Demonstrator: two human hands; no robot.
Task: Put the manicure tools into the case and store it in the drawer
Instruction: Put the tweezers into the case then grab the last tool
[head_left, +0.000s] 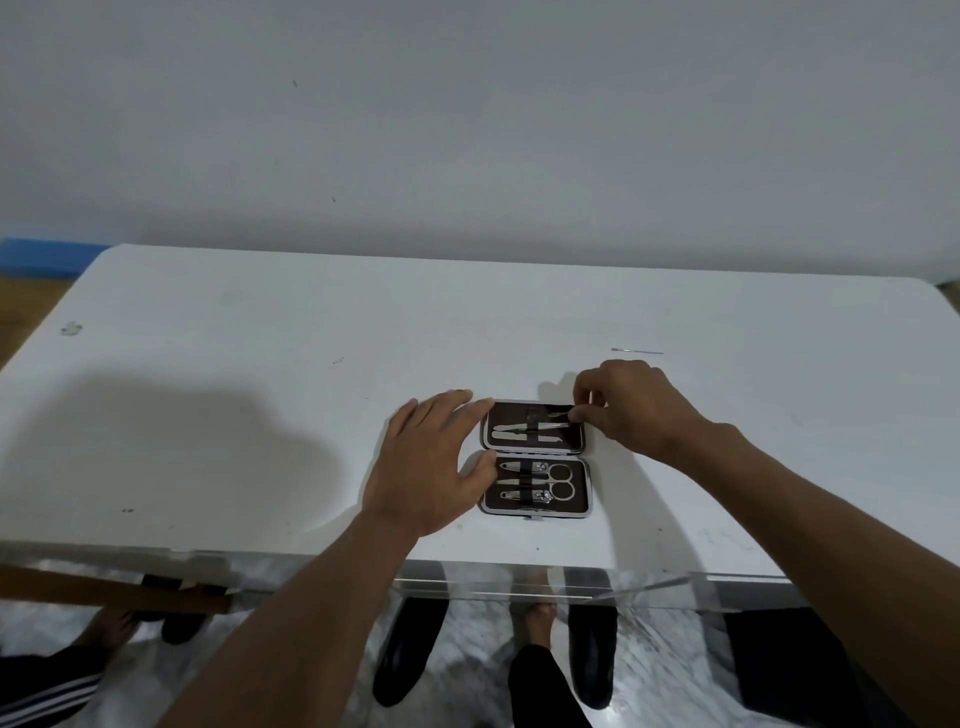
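Observation:
A small manicure case lies open flat on the white table, its brown lining up. The near half holds scissors and two clippers under a strap. The far half holds a file and another flat tool. My right hand pinches a thin metal tool, tweezers by the look, at the far half's right end, its tip under the strap. My left hand lies with straight fingers against the case's left edge. One thin metal pick lies loose on the table behind my right hand.
A clear acrylic drawer juts out under the table's front edge, below the case. Through it I see feet and dark slippers on a marbled floor. A wooden bar crosses at lower left. A wall stands behind the table.

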